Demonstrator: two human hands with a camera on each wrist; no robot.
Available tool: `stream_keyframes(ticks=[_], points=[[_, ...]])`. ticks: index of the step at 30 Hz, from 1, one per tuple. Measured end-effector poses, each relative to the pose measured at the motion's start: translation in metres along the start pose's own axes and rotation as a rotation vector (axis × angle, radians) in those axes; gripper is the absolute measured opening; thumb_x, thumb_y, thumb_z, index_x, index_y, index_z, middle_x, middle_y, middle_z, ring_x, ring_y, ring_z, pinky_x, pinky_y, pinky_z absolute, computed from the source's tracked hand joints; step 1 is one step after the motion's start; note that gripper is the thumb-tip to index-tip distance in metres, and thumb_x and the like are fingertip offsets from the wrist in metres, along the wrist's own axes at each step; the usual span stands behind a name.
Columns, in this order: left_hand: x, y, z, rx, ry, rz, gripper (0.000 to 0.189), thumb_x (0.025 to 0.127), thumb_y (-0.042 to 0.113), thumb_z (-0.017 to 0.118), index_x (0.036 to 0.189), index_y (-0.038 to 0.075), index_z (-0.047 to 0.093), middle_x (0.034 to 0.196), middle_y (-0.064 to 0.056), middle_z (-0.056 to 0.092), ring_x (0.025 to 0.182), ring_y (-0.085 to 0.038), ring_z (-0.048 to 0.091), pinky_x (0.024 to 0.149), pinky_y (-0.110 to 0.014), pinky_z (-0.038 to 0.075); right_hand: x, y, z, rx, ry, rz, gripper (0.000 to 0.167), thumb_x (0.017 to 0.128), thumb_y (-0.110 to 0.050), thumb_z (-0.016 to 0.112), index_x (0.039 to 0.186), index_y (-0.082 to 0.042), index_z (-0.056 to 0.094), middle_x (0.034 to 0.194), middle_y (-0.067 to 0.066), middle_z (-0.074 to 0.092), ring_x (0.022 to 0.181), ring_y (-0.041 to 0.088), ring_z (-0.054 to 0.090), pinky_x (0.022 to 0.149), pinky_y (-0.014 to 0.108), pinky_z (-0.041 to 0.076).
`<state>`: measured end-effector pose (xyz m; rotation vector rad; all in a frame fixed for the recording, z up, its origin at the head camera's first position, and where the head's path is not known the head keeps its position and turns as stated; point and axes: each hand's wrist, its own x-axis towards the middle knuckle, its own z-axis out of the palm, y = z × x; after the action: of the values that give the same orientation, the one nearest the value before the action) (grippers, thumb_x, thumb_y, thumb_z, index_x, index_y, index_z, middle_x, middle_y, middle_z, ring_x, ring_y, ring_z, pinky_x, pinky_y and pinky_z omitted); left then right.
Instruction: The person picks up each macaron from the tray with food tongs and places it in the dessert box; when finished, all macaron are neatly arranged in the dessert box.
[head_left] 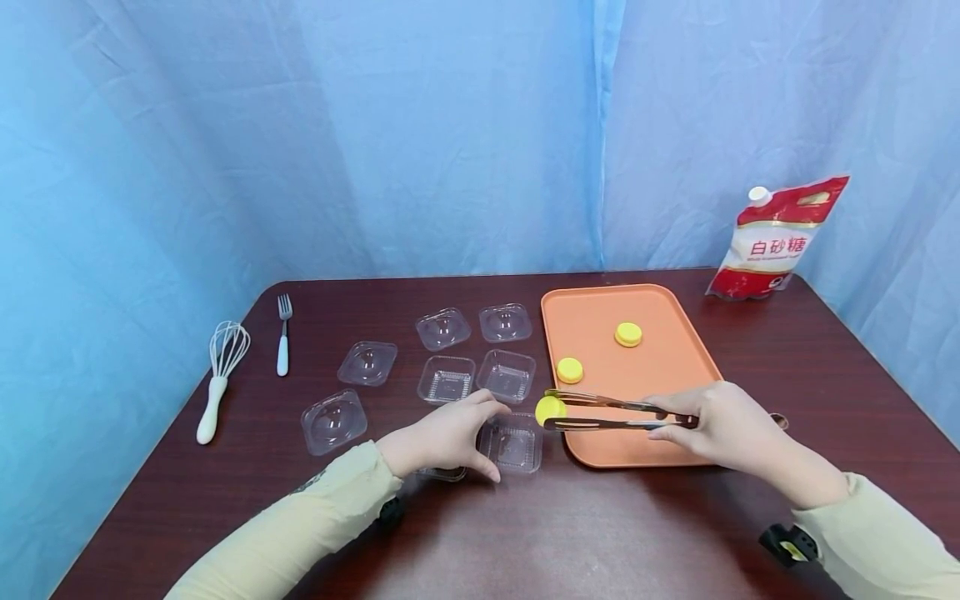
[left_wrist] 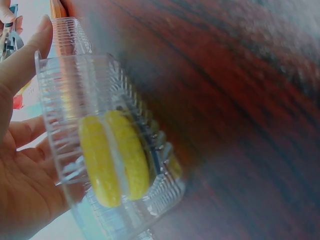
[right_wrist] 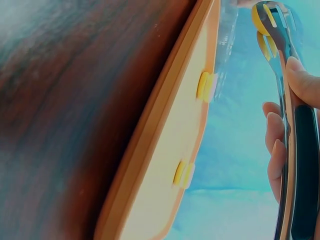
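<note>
My right hand (head_left: 720, 429) grips metal tongs (head_left: 607, 424) with dark handles. Their slotted tips hold a yellow macaron (head_left: 550, 410) beside the tray's left edge, close to a clear plastic box (head_left: 517, 446). Thumb and fingers of my left hand (head_left: 446, 429) spread around the left side of this box, fingertips right at its rim. Under my left wrist is another clear box (left_wrist: 150, 215). Inside it stands a yellow macaron (left_wrist: 127, 155) with pale filling, on edge in the left wrist view. Two more yellow macarons, one at the back (head_left: 628, 334) and one nearer (head_left: 570, 370), lie on the orange tray (head_left: 660, 387).
Two more clear boxes (head_left: 447, 379) stand behind my left hand. Several clear domed lids (head_left: 334, 422) lie behind and left of them. A whisk (head_left: 218, 379) and a fork (head_left: 283, 333) lie at the far left; a red-and-white bag (head_left: 776, 242) stands at the back right.
</note>
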<state>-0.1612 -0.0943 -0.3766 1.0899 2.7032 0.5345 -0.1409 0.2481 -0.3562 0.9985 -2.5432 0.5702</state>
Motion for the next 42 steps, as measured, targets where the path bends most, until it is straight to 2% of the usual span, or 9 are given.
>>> stream_keyframes(ticks=[3,10,16,30,42], points=[[0.001,0.0,0.0,-0.004,-0.003,-0.002,0.078,0.064,0.036,0.087,0.126,0.001,0.055,0.116,-0.008,0.054,0.102,-0.02,0.059,0.094,-0.033,0.047,0.003,-0.001,0.001,0.004,0.0,-0.008,0.037,0.06,-0.015,0.088,0.095,-0.011,0.076,0.057,-0.024,0.048,0.05,-0.011,0.028,0.044,0.006,0.021],[0.002,-0.001,0.0,0.0,-0.008,-0.007,0.078,0.064,0.037,0.086,0.127,0.002,0.055,0.118,-0.008,0.055,0.103,-0.019,0.058,0.094,-0.033,0.047,0.009,-0.006,0.007,0.023,0.007,-0.051,0.037,0.059,-0.014,0.088,0.094,-0.011,0.076,0.064,-0.017,0.061,0.053,-0.011,0.036,0.045,0.006,0.027],[0.002,-0.001,0.0,-0.011,-0.011,-0.008,0.078,0.064,0.036,0.087,0.126,0.002,0.055,0.117,-0.008,0.055,0.104,-0.019,0.057,0.094,-0.034,0.047,0.015,-0.011,0.013,0.044,-0.006,-0.084,0.033,0.061,-0.015,0.087,0.092,-0.009,0.076,0.071,-0.007,0.07,0.055,-0.01,0.041,0.047,0.006,0.029],[0.0,0.0,0.0,-0.002,-0.001,0.003,0.078,0.063,0.036,0.087,0.125,0.002,0.055,0.112,-0.006,0.055,0.101,-0.018,0.058,0.093,-0.032,0.047,0.023,-0.02,0.026,0.047,-0.079,-0.126,0.031,0.066,-0.019,0.085,0.094,-0.008,0.076,0.076,-0.003,0.072,0.054,-0.009,0.038,0.046,0.008,0.028],[0.0,0.0,0.001,0.01,0.008,0.008,0.079,0.063,0.037,0.087,0.125,0.001,0.055,0.112,-0.006,0.055,0.1,-0.016,0.057,0.094,-0.031,0.047,0.028,-0.029,0.025,0.034,-0.171,-0.069,0.034,0.071,-0.024,0.083,0.099,-0.007,0.076,0.082,0.0,0.073,0.053,-0.006,0.038,0.045,0.013,0.027]])
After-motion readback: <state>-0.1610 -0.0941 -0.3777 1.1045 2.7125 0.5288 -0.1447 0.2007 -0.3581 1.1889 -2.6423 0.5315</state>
